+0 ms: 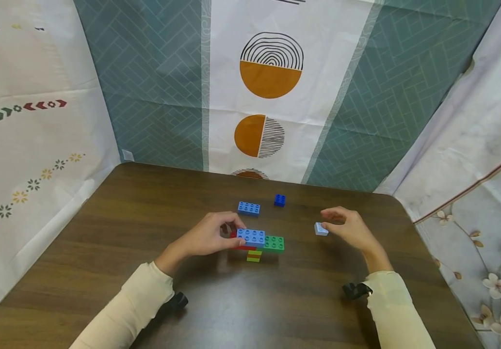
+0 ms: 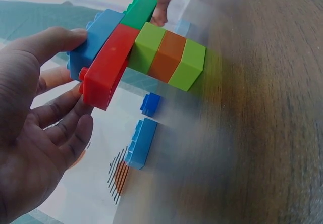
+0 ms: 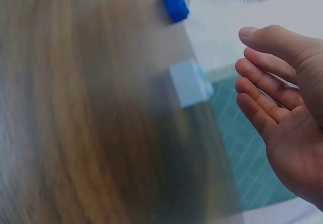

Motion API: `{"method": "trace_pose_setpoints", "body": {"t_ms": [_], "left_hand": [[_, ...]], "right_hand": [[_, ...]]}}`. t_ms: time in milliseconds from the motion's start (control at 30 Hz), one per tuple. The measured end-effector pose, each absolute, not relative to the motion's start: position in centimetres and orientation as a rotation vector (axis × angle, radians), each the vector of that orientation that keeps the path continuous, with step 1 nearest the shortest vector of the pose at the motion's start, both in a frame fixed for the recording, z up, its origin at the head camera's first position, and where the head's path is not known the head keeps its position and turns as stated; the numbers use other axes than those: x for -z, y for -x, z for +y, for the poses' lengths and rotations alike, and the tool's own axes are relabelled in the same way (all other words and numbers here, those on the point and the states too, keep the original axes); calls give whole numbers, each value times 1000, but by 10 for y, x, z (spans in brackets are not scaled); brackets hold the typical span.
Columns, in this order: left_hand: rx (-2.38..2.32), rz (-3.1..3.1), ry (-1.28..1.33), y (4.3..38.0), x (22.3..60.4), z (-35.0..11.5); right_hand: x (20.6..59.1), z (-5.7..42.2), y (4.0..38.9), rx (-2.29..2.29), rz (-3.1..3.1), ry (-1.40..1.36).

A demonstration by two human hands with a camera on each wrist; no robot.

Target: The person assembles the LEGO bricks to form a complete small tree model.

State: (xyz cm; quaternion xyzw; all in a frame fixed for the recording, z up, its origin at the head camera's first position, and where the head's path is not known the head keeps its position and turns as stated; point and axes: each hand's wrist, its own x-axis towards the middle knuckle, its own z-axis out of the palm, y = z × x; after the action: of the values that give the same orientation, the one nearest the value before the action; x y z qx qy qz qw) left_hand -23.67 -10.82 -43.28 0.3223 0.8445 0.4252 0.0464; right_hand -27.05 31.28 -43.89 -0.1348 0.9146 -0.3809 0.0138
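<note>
My left hand [image 1: 208, 235] pinches a blue building brick [image 1: 250, 236] between thumb and fingers. This brick sits at the top of a small stack, above a red brick [image 2: 109, 65] and beside a green brick [image 1: 274, 243] at the upper level. Below them, a column of lime bricks [image 2: 187, 64] with an orange brick [image 2: 167, 55] between stands on the table. Over on the right, a pale blue brick [image 1: 321, 229] lies under the fingertips of my right hand [image 1: 348, 228]. In the right wrist view that hand's fingers are loosely extended, with a gap to the brick.
Behind the stack lie a loose blue brick [image 1: 249, 208] and a smaller dark blue brick [image 1: 280, 200]. The brown wooden table [image 1: 267, 305] ends at a patterned cloth [image 1: 163, 97] at the back. Other cloths hang along both sides.
</note>
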Motion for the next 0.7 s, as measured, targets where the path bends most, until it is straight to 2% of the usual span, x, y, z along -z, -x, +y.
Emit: {"method": "trace_pose_setpoints", "body": {"t_ms": [333, 700], "left_hand": [[-1291, 2587, -975, 236, 433, -108], [-1293, 2581, -968, 236, 433, -108]], "right_hand": [[464, 331, 277, 1189, 2840, 402], [473, 332, 279, 1148, 2831, 376]]}}
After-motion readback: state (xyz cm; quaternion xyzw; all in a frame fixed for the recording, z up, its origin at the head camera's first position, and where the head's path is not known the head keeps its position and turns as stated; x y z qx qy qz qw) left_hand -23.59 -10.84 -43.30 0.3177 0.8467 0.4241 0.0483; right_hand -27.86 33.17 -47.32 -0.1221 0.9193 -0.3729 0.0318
